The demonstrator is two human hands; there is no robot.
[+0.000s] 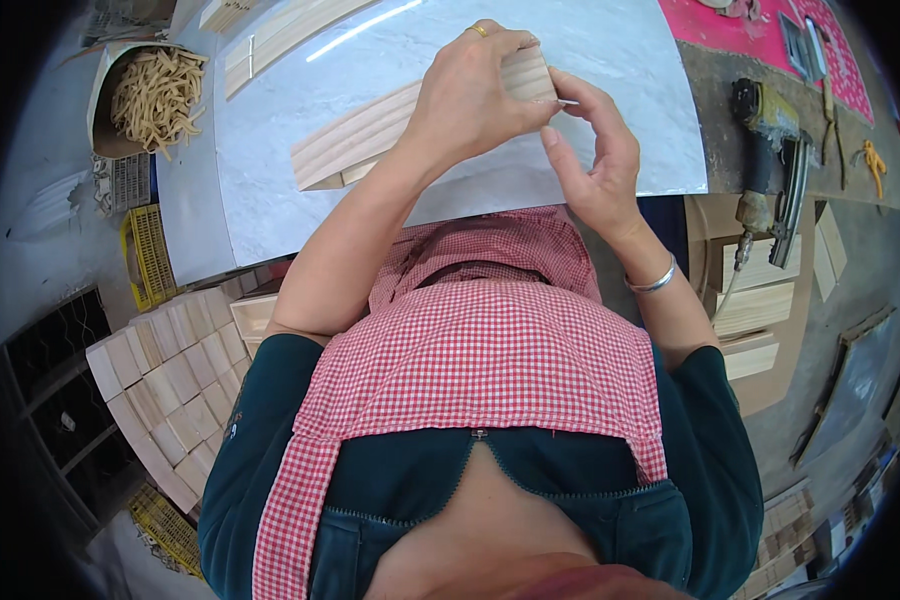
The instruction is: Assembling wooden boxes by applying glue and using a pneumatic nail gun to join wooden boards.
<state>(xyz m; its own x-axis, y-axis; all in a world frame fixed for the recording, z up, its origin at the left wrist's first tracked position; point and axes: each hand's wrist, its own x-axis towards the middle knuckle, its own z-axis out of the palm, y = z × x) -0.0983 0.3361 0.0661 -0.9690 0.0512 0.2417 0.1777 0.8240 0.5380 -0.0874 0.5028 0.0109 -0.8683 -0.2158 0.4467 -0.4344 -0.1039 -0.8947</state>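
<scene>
My left hand (475,90) is closed over the right part of a long pale wooden piece (355,130) with lines along its length. The piece slants across the white marbled tabletop (270,215), and a dark gap shows under its near left end. At its right end my right hand (605,165) curves round, thumb and forefinger apart, the forefinger close to or touching the wood. A short, thin white thing (567,102) shows between my left thumb and right fingers; its kind is too small to make out.
Tan strips (160,98) fill an open container at the left. Beyond my left arm lies a banded wooden bundle (290,40). A nail gun with a hose (765,130) and orange-handled pliers (875,165) rest at the right. Wooden blocks (175,370) are stacked at lower left.
</scene>
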